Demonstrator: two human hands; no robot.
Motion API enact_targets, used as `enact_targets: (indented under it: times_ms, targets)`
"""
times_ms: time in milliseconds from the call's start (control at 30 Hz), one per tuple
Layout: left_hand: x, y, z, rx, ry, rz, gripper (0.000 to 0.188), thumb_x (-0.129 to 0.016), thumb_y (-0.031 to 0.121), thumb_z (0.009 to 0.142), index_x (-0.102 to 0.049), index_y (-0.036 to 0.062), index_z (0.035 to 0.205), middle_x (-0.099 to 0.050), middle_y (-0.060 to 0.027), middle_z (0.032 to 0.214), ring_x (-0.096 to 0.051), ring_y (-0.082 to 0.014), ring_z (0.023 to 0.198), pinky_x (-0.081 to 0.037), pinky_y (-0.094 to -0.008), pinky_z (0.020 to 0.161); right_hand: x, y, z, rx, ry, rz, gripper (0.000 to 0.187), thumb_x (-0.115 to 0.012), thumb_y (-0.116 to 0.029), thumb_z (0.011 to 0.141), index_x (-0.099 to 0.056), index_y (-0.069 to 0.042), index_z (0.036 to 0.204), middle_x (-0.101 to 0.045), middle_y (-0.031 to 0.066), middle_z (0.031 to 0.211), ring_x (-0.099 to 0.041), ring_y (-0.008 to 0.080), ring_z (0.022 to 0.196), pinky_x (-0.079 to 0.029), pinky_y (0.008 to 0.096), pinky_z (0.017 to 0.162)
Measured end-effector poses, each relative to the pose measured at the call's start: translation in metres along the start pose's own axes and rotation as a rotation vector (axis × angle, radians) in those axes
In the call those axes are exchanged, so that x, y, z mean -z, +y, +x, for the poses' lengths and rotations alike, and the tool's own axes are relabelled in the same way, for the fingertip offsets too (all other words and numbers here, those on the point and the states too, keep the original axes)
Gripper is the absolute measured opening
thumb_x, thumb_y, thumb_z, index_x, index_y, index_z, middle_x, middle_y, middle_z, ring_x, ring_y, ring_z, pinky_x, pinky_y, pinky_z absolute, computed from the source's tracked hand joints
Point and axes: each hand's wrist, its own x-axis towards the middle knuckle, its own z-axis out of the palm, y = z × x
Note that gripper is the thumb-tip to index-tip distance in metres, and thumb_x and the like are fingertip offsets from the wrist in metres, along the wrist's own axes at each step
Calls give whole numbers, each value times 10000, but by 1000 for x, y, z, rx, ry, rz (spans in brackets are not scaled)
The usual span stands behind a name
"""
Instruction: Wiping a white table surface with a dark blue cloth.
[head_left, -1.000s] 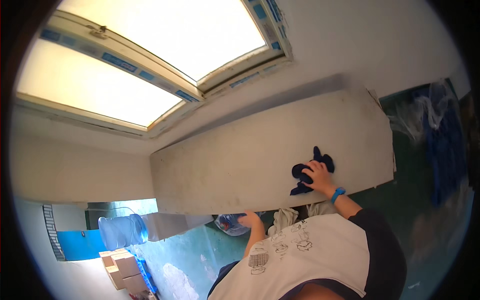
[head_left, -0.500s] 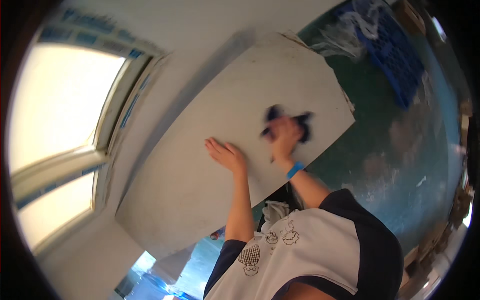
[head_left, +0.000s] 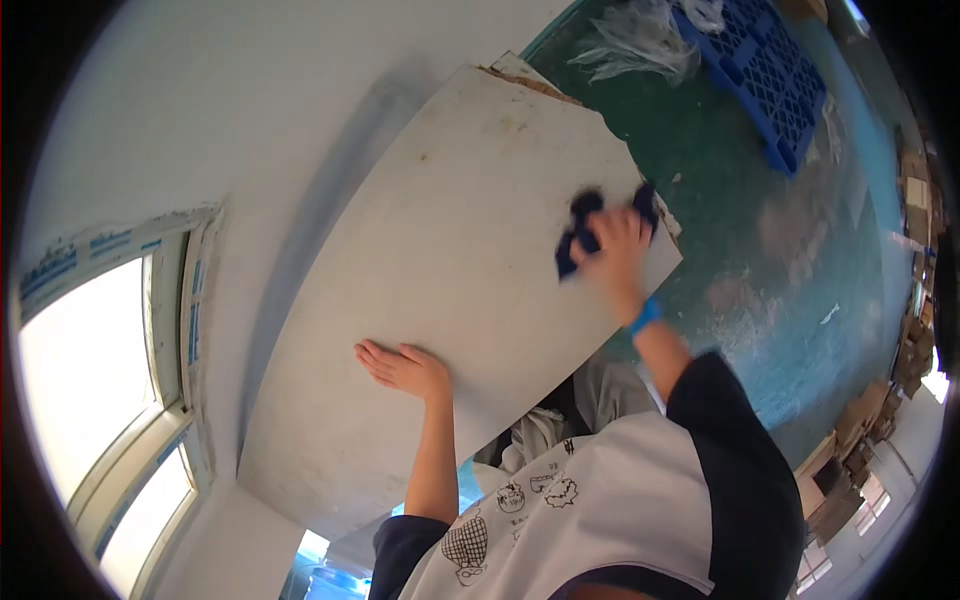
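Tabletop (head_left: pixel 470 230) beneath cloth (head_left: pixel 584 208), near wall (head_left: pixel 270 120)

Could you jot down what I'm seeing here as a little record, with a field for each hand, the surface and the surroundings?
Left hand: the left hand is open, palm down on the pale tabletop
Right hand: the right hand is on a dark blue cloth; blurred, so grip unclear
Wrist: blue band on the right one
Surface: tabletop stained, chipped along an edge
Floor: green, with a blue pallet and clear plastic film
Left side: a bright window
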Motion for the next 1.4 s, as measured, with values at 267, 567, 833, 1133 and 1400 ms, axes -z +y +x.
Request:
enact_targets:
  times_ms: [267,567,833,1133,1400]
  targets:
    - [-1,-2,-1,-16,-21,2,601,-321,351,1042,-258,-12,1518,-256,-202,1591,-219,-359,1481,-175,-513,1169,-32,-47,135,75,-80,24,446,-792,-367,700,-643,-123,1041,-615,73,1079,-518,307,1094,-380,486,896]
    - [6,-4,4,31,-87,34,634,-287,385,1044,-222,-19,1527,-221,-203,1604,-178,-374,1493,-151,-529,1172,-14,-48,92,74,-170,-20,398,-772,-386,673,-659,-116,943,-658,67,1006,-558,282,1025,-374,468,874]
    - [9,-5,3,-10,-51,39,643,-281,422,1048,-243,-13,1522,-238,-192,1601,-197,-366,1486,-160,-510,1175,-13,-51,101,89,-169,-71,337,-741,-374,690,-684,-107,888,-688,64,910,-608,259,930,-380,463,863]
    - [8,-6,3,-21,-46,-6,612,-336,327,1030,-242,-33,1517,-238,-222,1592,-210,-392,1477,-168,-530,1170,-36,-81,173,121,-271,-112,345,-726,-392,728,-695,-105,917,-698,78,907,-602,259,959,-376,449,825]
    - [5,-8,-3,-18,-19,-41,587,-382,263,1017,-257,-20,1516,-221,-190,1609,-194,-350,1491,-148,-517,1176,4,-40,56,88,-244,93,543,-781,-259,685,-612,-94,1174,-593,71,1177,-515,289,1154,-376,484,896]
